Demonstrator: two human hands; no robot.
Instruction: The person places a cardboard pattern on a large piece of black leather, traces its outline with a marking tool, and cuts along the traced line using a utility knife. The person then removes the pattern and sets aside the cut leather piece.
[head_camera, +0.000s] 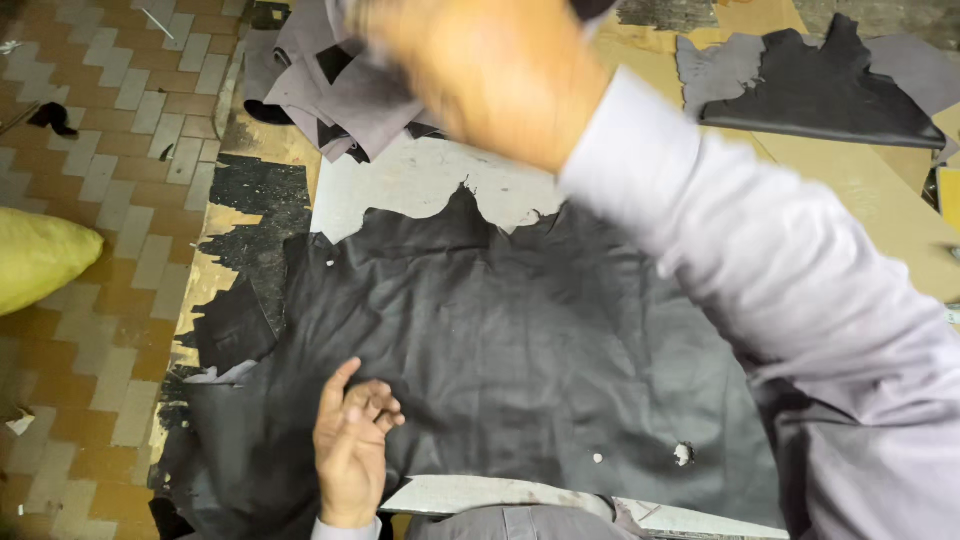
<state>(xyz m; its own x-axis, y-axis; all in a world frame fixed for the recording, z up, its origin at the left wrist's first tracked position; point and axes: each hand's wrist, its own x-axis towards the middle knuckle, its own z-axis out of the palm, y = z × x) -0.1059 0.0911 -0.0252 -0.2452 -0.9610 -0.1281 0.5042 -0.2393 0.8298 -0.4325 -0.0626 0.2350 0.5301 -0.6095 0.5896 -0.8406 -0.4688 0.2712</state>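
Black leather hide (520, 350) lies spread flat across my desk (420, 180), its ragged edges overhanging. My left hand (352, 445) rests on it, fingers loosely curled, gripping nothing. My right hand (490, 75) is a raised blur; I cannot tell its grip. So lightly pinned, the hide could slip toward the tiled floor (100, 150).

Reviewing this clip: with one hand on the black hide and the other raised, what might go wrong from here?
The black leather hide overhangs the table edge at the left; only the left hand rests on it, so it may slide. The right hand is blurred above the grey scrap pile and might knock pieces off.
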